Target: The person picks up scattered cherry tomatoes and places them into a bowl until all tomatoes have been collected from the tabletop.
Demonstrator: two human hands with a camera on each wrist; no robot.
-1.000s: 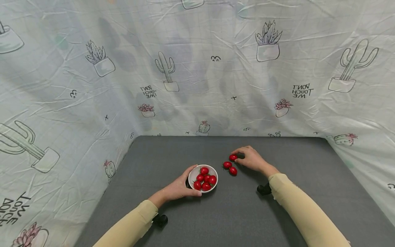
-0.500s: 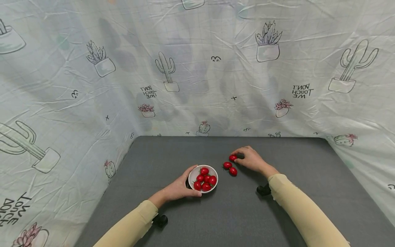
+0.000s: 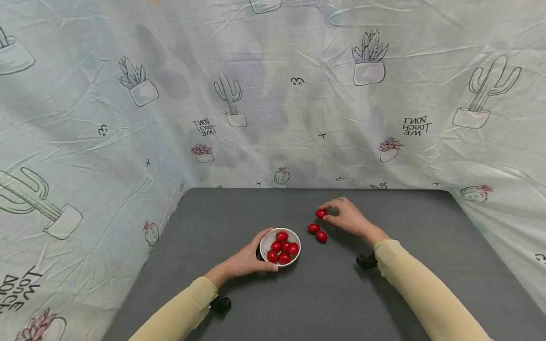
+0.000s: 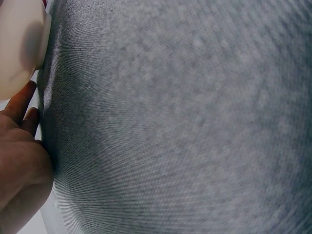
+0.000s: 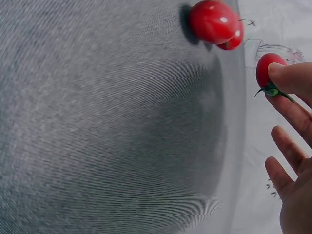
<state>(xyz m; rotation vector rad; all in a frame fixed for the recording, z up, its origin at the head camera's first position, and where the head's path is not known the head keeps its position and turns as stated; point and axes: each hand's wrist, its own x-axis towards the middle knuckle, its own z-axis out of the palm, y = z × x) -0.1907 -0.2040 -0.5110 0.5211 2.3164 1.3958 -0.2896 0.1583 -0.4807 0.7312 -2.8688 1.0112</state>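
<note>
My left hand (image 3: 247, 259) curves its thumb and fingers around a small white bowl (image 3: 265, 240) from the left side. Several red cherry tomatoes (image 3: 285, 258) lie in that bowl. In the left wrist view the bowl's outer wall (image 4: 19, 48) shows above the fingers. Between thumb and forefinger, my right hand (image 3: 347, 219) pinches another cherry tomato (image 5: 265, 68), lifted off the table, its green stem showing in the right wrist view. Two more cherry tomatoes (image 3: 322, 237) lie on the table between the bowl and the right hand.
A dark grey cloth-covered table (image 3: 324, 298) lies under both hands. Behind it and to the sides hangs a pale curtain (image 3: 273, 104) printed with cacti. Black wrist devices (image 3: 367, 261) sit below the cuffs of the yellow sleeves.
My right hand has raised the pinched cherry tomato slightly up and away from the two beside it. The left hand and the bowl have stayed in place.
</note>
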